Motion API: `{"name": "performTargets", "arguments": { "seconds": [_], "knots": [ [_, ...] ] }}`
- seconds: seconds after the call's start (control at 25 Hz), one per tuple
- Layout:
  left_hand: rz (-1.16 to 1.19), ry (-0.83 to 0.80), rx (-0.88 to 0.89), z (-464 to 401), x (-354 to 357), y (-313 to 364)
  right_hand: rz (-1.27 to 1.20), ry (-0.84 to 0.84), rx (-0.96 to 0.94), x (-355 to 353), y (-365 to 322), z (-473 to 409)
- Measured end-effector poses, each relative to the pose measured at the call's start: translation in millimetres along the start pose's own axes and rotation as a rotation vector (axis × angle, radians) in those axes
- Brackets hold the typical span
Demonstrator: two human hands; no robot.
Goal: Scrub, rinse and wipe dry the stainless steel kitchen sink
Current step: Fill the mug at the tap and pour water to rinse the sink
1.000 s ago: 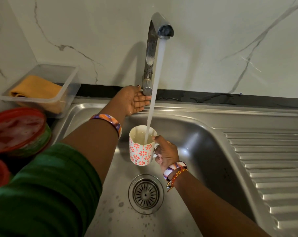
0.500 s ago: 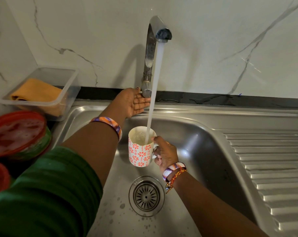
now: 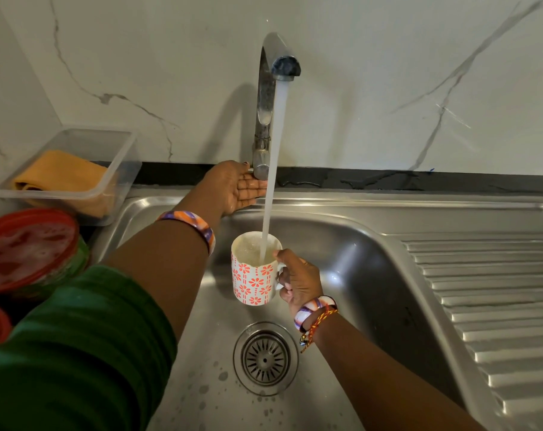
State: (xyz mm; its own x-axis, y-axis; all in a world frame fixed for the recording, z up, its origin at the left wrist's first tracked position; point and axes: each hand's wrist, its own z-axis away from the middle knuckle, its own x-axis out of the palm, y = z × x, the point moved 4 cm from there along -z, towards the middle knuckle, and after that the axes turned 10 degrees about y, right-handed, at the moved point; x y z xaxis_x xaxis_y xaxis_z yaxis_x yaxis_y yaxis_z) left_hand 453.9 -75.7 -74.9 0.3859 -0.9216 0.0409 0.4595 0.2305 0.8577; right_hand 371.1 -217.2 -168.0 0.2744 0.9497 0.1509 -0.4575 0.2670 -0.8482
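Beside the clear tub point(image 3: 114, 169) with its yellow cloth point(image 3: 61, 172), the left hand point(image 3: 236, 188) rests flat-fingered against the tap point(image 3: 264, 119) base, water falling into the upright mug point(image 3: 253, 272) (handle rightward) gripped by the right hand point(image 3: 298, 281) over the sink point(image 3: 357, 244).

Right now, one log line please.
step: filling mug | tap: running | left hand: at tap base | right hand: holds mug handle, over sink
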Motion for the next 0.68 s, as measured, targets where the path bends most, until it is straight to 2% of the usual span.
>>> {"name": "performTargets", "arguments": {
  "seconds": [0.08,0.16,0.32,0.4,0.44,0.56,0.64,0.68],
  "knots": [
    [-0.147,0.056,0.027,5.9,2.7,4.7,0.016,-0.013,-0.015,0.2,-3.0,1.6],
    [-0.199,0.105,0.042,12.6,5.1,6.7,0.028,-0.025,-0.034,0.2,-6.5,3.9],
    [-0.089,0.149,0.082,17.5,8.2,5.7,-0.010,-0.044,-0.067,-2.2,-16.6,10.3],
    [-0.074,0.231,0.155,12.7,8.0,8.9,-0.037,-0.050,-0.089,-5.1,-25.2,14.0],
    [-0.143,0.300,0.222,10.8,6.8,11.2,-0.048,-0.050,-0.103,-7.0,-30.2,16.8],
    [-0.719,0.464,0.575,15.7,10.4,26.3,-0.048,-0.059,-0.122,-11.6,-43.9,28.0],
    [-0.975,0.486,0.774,24.0,19.0,34.0,-0.028,-0.063,-0.144,-16.7,-54.1,37.4],
    [-1.026,0.487,0.811,24.2,20.4,35.6,-0.024,-0.064,-0.161,-20.0,-59.4,41.7]
  ]
}}
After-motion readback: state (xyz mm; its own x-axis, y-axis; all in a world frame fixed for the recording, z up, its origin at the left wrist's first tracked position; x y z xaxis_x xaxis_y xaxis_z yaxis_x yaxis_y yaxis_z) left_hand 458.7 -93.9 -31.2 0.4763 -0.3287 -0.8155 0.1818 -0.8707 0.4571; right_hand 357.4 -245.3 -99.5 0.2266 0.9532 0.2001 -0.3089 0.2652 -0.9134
